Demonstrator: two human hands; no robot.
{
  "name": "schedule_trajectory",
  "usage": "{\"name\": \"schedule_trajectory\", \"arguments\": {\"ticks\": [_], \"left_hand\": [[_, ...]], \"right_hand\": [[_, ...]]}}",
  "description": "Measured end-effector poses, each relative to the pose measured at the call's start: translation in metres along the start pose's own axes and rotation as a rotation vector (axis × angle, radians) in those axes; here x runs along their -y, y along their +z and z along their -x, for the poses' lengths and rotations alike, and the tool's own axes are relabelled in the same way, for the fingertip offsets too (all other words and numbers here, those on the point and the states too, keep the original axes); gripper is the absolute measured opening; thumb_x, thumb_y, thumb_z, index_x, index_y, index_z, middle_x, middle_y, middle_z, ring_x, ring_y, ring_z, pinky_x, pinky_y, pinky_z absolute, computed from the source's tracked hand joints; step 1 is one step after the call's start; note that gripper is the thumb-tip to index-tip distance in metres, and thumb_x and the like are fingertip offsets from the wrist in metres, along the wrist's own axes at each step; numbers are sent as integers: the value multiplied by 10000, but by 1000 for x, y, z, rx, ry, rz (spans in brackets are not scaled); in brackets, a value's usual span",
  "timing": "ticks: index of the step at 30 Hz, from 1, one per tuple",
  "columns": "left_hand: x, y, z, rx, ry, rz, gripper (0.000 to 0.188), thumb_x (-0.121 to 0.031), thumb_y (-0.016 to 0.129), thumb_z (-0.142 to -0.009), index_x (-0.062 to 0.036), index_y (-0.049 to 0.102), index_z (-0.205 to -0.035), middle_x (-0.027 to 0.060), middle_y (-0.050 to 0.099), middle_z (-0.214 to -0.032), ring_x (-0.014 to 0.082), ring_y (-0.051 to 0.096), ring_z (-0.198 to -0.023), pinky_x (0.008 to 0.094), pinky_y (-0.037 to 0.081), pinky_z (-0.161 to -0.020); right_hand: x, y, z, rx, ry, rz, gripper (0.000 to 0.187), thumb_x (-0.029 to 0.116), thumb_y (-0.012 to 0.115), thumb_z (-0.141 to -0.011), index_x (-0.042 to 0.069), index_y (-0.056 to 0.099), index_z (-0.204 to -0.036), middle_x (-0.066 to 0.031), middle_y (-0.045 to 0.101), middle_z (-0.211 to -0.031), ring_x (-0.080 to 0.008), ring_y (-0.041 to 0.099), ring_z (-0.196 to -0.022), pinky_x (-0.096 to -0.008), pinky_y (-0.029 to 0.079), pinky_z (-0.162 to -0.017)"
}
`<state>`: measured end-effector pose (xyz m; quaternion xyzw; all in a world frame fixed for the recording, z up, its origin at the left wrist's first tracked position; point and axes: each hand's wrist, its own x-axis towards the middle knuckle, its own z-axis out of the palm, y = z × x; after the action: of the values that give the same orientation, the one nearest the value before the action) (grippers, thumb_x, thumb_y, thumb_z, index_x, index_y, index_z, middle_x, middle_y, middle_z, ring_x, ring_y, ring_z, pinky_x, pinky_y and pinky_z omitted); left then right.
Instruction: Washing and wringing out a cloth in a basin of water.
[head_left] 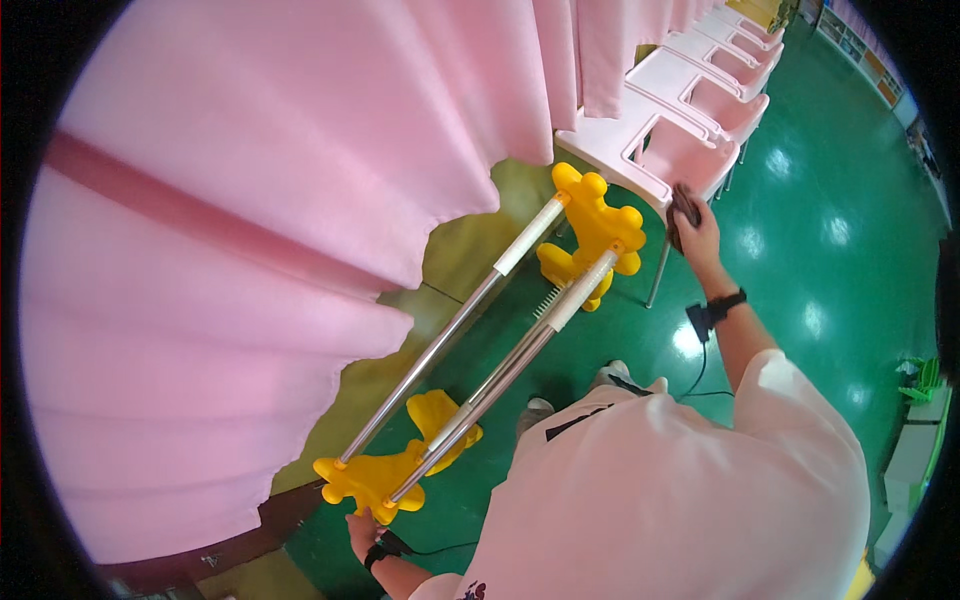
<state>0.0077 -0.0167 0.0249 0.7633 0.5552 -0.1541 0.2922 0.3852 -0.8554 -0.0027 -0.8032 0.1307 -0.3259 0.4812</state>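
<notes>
A low rack with yellow rounded plastic ends joined by silver and white bars (505,373) stands on the glossy green floor (790,290), just beside the gathered pink cloth curtain (270,210). The left hand (364,535) reaches low to the rack's nearer end, fingers bent against the yellow edge; I can't tell whether they grip it. The right arm stretches forward, its hand (700,235) closed around a small dark-brown object (683,214), near the closest pale-pink moulded chair (690,155).
</notes>
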Motion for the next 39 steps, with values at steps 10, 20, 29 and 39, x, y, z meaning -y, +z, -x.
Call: {"name": "schedule_trajectory", "arguments": {"ticks": [10, 20, 29, 39], "left_hand": [[10, 11, -6, -12, -12, 171, 388, -240, 578, -1000, 16, 336, -1164, 198, 584, -817, 289, 643, -571, 391, 565, -471], [12, 8, 6, -99, 8, 150, 400, -258, 579, -993, 22, 330, -1133, 223, 607, -846, 282, 642, -516, 366, 489, -391], [-11, 9, 13, -164, -30, 144, 409, -248, 570, -972, 36, 342, -1158, 249, 630, -925, 307, 670, -587, 373, 522, -440], [-9, 12, 15, -193, 2, 160, 436, -271, 609, -957, 45, 368, -1137, 265, 641, -931, 329, 692, -607, 396, 524, -445]], "right_hand": [[62, 94, -58, 867, -440, 805, 263, 304, 621, -885, 110, 751, -1007, -144, 660, -1060, -353, 609, -979, -440, 531, -850], [76, 106, -26, 739, -535, 1007, 228, 263, 628, -856, 96, 758, -937, -101, 634, -1130, -321, 569, -1135, -492, 465, -950], [84, 99, 3, 479, -628, 1028, 156, 195, 642, -806, 98, 717, -904, -85, 569, -1062, -289, 515, -1077, -441, 402, -950], [75, 94, 18, 323, -775, 966, 232, 173, 610, -791, 69, 671, -990, -127, 527, -1150, -311, 490, -1150, -427, 399, -977]]}}
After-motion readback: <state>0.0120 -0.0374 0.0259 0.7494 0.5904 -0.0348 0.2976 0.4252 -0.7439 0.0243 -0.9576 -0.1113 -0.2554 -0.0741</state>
